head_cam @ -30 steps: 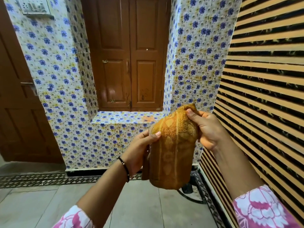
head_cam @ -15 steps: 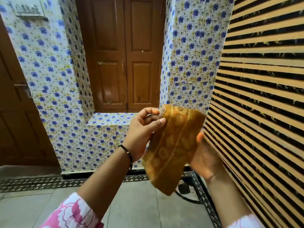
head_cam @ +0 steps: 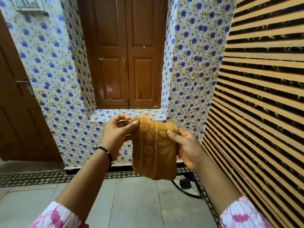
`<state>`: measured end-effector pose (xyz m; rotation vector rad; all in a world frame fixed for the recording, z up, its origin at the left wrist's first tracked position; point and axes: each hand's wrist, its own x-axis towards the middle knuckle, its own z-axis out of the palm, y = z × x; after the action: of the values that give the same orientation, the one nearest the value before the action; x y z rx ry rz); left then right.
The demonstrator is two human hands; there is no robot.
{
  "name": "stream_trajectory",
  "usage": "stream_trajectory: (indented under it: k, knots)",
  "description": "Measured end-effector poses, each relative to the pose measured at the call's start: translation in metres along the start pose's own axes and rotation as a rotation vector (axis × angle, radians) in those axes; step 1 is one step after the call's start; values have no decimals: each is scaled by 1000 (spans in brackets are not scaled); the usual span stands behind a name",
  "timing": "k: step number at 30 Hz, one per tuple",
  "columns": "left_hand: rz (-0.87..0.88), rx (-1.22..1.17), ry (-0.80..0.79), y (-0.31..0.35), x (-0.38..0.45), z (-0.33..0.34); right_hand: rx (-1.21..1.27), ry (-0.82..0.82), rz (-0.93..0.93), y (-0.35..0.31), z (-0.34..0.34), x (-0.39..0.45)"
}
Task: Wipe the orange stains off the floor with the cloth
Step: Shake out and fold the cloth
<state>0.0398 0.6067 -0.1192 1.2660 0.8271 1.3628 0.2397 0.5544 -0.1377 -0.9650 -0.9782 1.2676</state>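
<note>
Here two hands [head_cam: 153, 142] grip one cloth [head_cam: 154, 150].

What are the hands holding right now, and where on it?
Both hold the orange cloth by its top edge: the left hand pinches the upper left corner, the right hand grips the upper right side.

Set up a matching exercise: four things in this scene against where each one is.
Things:
1. orange patterned terry cloth
2. brown wooden shutters
3. black bead bracelet
4. black cable

Places:
A. on the left wrist
B. on the floor by the striped wall
C. held up between both hands
D. in the recess of the flowered tile wall

Pairs: 1-C, 2-D, 3-A, 4-B
</note>
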Motion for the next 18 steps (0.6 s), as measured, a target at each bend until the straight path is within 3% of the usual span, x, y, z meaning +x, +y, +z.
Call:
stream_trajectory:
  k: [4, 9, 11, 13, 18]
  knots:
    - [-89, -65, 34, -19, -6, -4, -22, -52, -16, -22, 9, 12]
    - [-582, -295, -386, -49, -35, 12, 16, -87, 26, -36, 11, 23]
    - [-594, -429, -431, -49, -40, 18, 66, -100, 84, -33, 3, 24]
    - [-528, -460, -369, -44, -36, 21, 90, -100, 161, -29, -8, 25]
    - [-384, -148, -373, -28, -19, 11, 138, -128, 245, -20, -32, 19]
